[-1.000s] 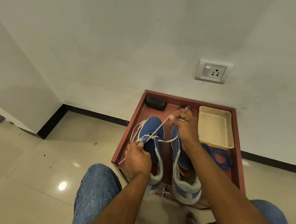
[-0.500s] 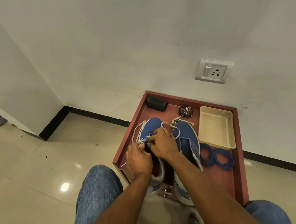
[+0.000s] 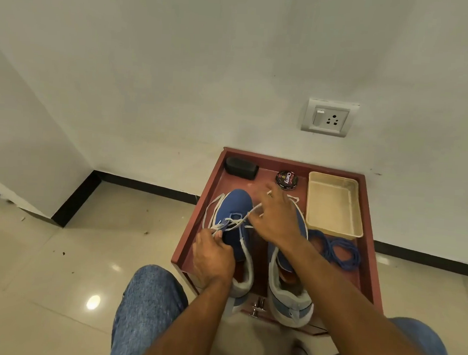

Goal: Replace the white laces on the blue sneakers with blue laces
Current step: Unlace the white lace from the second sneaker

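Two blue sneakers stand toes away from me on a red-brown tray (image 3: 369, 259). The left sneaker (image 3: 234, 213) still carries a white lace (image 3: 231, 223), partly pulled loose, with a loop trailing off its left side. My left hand (image 3: 213, 256) holds the sneaker at its lace area, fingers curled on the lace by the eyelets. My right hand (image 3: 275, 220) pinches a strand of the white lace and draws it up and to the right, above the right sneaker (image 3: 288, 294). A bundle of blue laces (image 3: 338, 251) lies on the tray right of the shoes.
At the tray's back stand a black brush block (image 3: 241, 167), a round shoe polish tin (image 3: 286, 179) and a cream plastic tray (image 3: 333, 205). A wall with a socket (image 3: 328, 118) rises behind. My knees in jeans flank the tray's front; tiled floor lies to the left.
My right hand went down to the left sneaker's eyelets half a second ago and has now pulled back up to the right with a lace strand. The left hand stayed on the shoe.
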